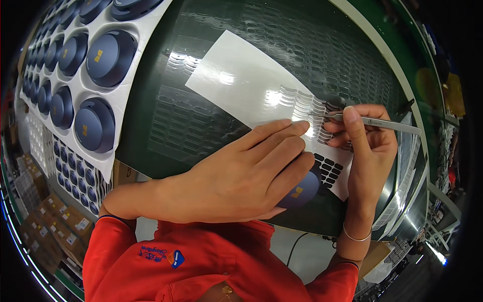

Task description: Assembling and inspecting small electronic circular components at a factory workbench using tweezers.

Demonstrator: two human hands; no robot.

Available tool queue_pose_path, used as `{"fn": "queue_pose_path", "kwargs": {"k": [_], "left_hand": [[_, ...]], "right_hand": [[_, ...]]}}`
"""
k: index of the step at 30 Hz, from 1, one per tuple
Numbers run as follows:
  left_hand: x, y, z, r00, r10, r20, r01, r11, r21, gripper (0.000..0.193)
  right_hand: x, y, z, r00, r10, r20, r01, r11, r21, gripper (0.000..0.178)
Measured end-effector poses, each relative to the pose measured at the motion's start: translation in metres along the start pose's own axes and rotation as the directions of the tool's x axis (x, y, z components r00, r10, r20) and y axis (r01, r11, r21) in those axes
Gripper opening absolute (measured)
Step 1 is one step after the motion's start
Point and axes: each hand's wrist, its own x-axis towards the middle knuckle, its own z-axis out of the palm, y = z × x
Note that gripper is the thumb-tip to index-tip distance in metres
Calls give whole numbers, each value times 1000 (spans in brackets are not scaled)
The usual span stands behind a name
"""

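In my right hand (370,133) is a pair of metal tweezers (382,122), pinched between thumb and fingers, its tip pointing left over a white label sheet (236,65). The sheet lies slantwise on the dark green table, with rows of thin curved strips and, nearer me, several small black rounded labels (329,168). My left hand (251,173) reaches across from the left, its fingertips on the sheet just left of the tweezer tip. Under its palm and fingers it holds a dark blue round housing (302,191) with a gold mark, mostly hidden.
On the left, a white moulded tray (126,95) carries several blue round housings (111,58). More trays and cardboard boxes (60,221) sit lower left. Transparent sheets with cut outlines (186,126) lie on the green tabletop (156,60). Clear strips (402,191) hang along its right edge.
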Motion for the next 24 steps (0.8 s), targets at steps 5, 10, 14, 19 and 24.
{"fn": "queue_pose_path", "kwargs": {"k": [5, 10, 14, 19, 24], "left_hand": [[1, -1, 1, 1000, -6, -16, 5, 1000, -6, 79], [1, -1, 1, 1000, -6, -23, 6, 1000, -28, 78], [1, 0, 2, 999, 12, -41, -13, 1000, -22, 79], [0, 0, 5, 998, 46, -44, -45, 999, 19, 77], [-4, 11, -2, 961, -103, -255, 78, 991, -108, 81]], "right_hand": [[-1, 1, 4, 1000, -8, -30, 7, 999, -43, 16], [0, 1, 1, 1000, -2, 11, 2, 1000, -30, 15], [-2, 1, 2, 1000, -20, 3, 20, 1000, 20, 11], [-15, -7, 5, 994, -104, 38, 101, 993, 66, 12], [-45, -29, 0, 930, -342, -132, 349, 937, 31, 17]]}}
